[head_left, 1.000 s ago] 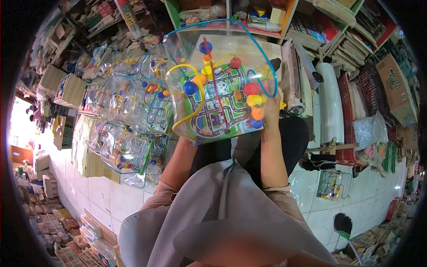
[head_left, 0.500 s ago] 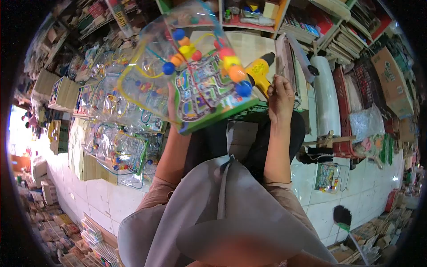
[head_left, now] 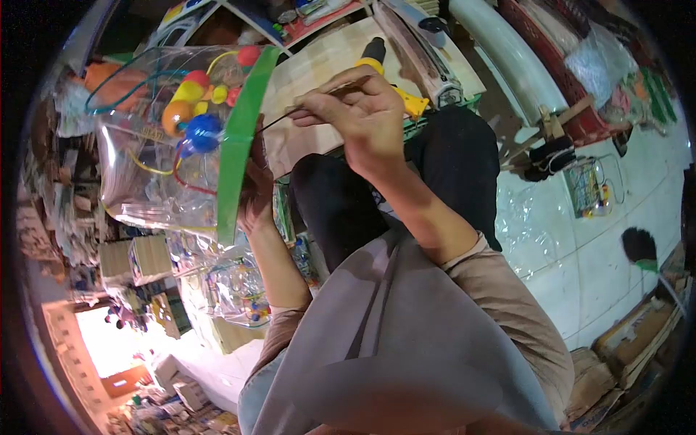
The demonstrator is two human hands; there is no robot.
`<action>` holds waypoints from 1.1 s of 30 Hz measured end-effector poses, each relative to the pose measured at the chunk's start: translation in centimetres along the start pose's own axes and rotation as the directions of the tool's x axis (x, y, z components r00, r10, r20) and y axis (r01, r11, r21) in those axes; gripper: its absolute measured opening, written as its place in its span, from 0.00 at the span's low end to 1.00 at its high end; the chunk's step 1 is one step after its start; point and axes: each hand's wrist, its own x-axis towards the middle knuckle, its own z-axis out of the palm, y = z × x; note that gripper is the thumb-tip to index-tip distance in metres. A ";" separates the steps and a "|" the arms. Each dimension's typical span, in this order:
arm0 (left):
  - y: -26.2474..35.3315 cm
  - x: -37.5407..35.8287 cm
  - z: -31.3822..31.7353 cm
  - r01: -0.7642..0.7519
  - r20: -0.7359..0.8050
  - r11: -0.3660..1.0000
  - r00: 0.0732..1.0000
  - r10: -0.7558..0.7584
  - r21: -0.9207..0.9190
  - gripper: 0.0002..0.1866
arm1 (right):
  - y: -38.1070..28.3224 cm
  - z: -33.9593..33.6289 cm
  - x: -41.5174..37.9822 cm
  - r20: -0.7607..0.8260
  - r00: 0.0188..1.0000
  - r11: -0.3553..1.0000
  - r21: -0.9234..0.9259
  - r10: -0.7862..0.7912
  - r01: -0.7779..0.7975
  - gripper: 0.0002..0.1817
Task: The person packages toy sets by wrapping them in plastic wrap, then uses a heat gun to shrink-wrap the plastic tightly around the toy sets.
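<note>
A bead toy wrapped in clear plastic is tilted on its side at upper left, its green base edge [head_left: 243,148] facing me. Coloured beads on bent wires, among them a blue bead [head_left: 204,133], show through the wrap. My left hand [head_left: 255,199] grips the toy behind the green edge; most of its fingers are hidden. In a pinch, my right hand [head_left: 355,112] holds a thin dark rod [head_left: 278,121], whose far end reaches the underside of the base. Partly behind my right hand lies a yellow heat gun [head_left: 410,103] on a wooden board [head_left: 297,141].
More plastic-wrapped bead toys [head_left: 243,290] stand at lower left. A clear plastic roll [head_left: 507,61] and a red crate [head_left: 591,123] are at upper right. Another bead toy [head_left: 589,190] lies on the tiled floor [head_left: 547,290], near a black brush [head_left: 639,246].
The toy has moved left and turned so its base edge faces me. My right hand has come left from beside the heat gun to the base. The whole view has rotated.
</note>
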 end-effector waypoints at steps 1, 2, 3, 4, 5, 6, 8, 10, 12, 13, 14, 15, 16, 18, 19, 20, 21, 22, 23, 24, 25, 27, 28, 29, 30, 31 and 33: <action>-0.3 0.2 0.2 0.037 0.023 0.999 0.999 -0.037 -0.018 0.34 | -0.2 0.3 0.1 0.031 1.000 1.000 -0.014 0.000 0.000 0.08; -0.6 0.3 0.4 0.048 0.015 0.999 0.999 -0.048 -0.010 0.34 | -0.2 0.5 0.2 0.051 0.998 0.999 0.027 -0.043 0.041 0.08; -0.7 0.4 0.5 0.060 0.056 0.998 0.997 -0.060 0.008 0.35 | -0.5 0.5 0.2 0.043 0.998 0.998 0.032 -0.050 0.049 0.08; -0.9 0.4 0.7 0.068 0.101 0.997 0.992 -0.070 0.026 0.36 | -0.8 0.6 0.2 0.067 0.996 0.998 0.008 -0.061 0.060 0.08; -1.2 0.5 1.0 0.067 0.100 0.997 0.993 -0.070 0.032 0.36 | -1.1 0.7 0.3 0.094 0.993 0.997 -0.014 -0.068 0.070 0.07; -1.6 0.6 1.4 0.074 0.098 0.997 0.992 -0.075 0.007 0.37 | -1.6 0.8 0.3 0.096 0.993 0.998 -0.008 -0.069 0.070 0.07; -2.1 0.5 2.0 0.077 0.096 0.997 0.992 -0.076 -0.013 0.38 | -2.3 0.8 0.3 0.095 0.989 0.993 -0.033 -0.113 0.116 0.07; -2.5 0.5 2.2 0.089 0.047 0.990 0.995 -0.084 -0.110 0.38 | -2.5 0.6 0.5 0.088 0.985 0.989 -0.015 -0.148 0.149 0.07; -2.8 0.5 2.1 0.097 0.048 0.990 0.995 -0.093 -0.103 0.38 | -2.6 0.5 0.7 0.077 0.980 0.983 0.002 -0.182 0.183 0.07; -3.0 0.4 2.1 0.111 0.047 0.989 0.993 -0.106 -0.102 0.38 | -2.7 0.4 0.9 0.078 0.983 0.986 0.014 -0.165 0.165 0.07; -3.1 0.4 2.0 0.113 0.050 0.989 0.993 -0.108 -0.100 0.38 | -2.8 0.3 1.1 0.080 0.985 0.989 0.024 -0.150 0.148 0.08; -3.1 0.4 2.0 0.096 0.038 0.991 0.995 -0.093 -0.091 0.38 | -2.9 0.3 1.3 0.083 0.985 0.988 0.025 -0.154 0.152 0.08; -3.2 0.4 2.0 0.080 0.025 0.993 0.997 -0.078 -0.082 0.38 | -3.0 0.2 1.4 0.099 0.986 0.991 0.016 -0.137 0.136 0.08; -3.5 0.5 2.0 0.087 0.021 0.993 0.996 -0.085 -0.079 0.37 | -3.0 0.2 1.4 0.120 0.985 0.992 0.005 -0.125 0.126 0.08; -3.7 0.5 2.0 0.090 0.014 0.993 0.996 -0.090 -0.078 0.37 | -3.0 0.3 1.4 0.114 0.988 0.994 -0.001 -0.106 0.107 0.08; -4.0 0.5 2.0 0.095 0.021 0.992 0.995 -0.094 -0.080 0.37 | -3.0 0.2 1.4 0.109 0.990 0.996 -0.008 -0.088 0.089 0.08; -4.3 0.5 2.2 0.097 0.005 0.994 0.995 -0.097 -0.058 0.37 | -3.0 0.2 1.4 0.116 0.989 0.995 -0.012 -0.092 0.094 0.08; -4.5 0.5 2.3 0.100 -0.011 0.994 0.995 -0.100 -0.036 0.37 | -3.0 0.1 1.4 0.112 0.993 0.999 -0.014 -0.038 0.040 0.07; -4.6 0.6 2.3 0.104 -0.002 0.994 0.995 -0.105 -0.037 0.37 | -2.9 0.0 1.5 0.108 0.994 1.000 -0.017 0.015 -0.013 0.07; -4.6 0.7 2.3 0.092 -0.029 0.995 0.995 -0.093 -0.037 0.37 | -2.7 -0.2 1.4 0.099 0.995 0.999 -0.021 0.033 -0.031 0.08; -4.6 0.7 2.3 0.078 -0.056 0.996 0.995 -0.080 -0.036 0.36 | -2.8 -0.3 1.4 0.106 0.994 0.999 -0.023 0.028 -0.026 0.08; -4.6 0.9 2.2 0.085 -0.042 0.995 0.995 -0.088 -0.060 0.37 | -3.4 -0.7 1.2 0.096 0.991 0.992 -0.100 0.093 -0.083 0.11; -4.7 0.9 2.1 0.090 -0.037 0.992 0.995 -0.093 -0.084 0.38 | -3.8 -0.8 0.9 0.106 0.987 0.990 -0.089 0.120 -0.111 0.14; -4.7 1.0 2.0 0.092 -0.031 0.990 0.995 -0.096 -0.107 0.39 | -4.0 -1.0 0.4 0.114 0.986 0.990 -0.089 0.120 -0.110 0.14; -4.6 0.9 2.0 0.090 -0.027 0.988 0.995 -0.094 -0.127 0.40 | -4.0 -1.1 -0.2 0.116 0.985 0.987 -0.115 0.126 -0.113 0.15; -4.4 0.8 2.2 0.084 -0.023 0.986 0.996 -0.089 -0.145 0.40 | -4.0 -1.1 -0.7 0.120 0.984 0.983 -0.139 0.135 -0.118 0.15; -4.2 0.6 2.5 0.067 -0.012 0.985 0.997 -0.070 -0.156 0.41 | -4.1 -0.7 -2.1 0.093 0.954 0.955 -0.119 0.283 -0.272 0.13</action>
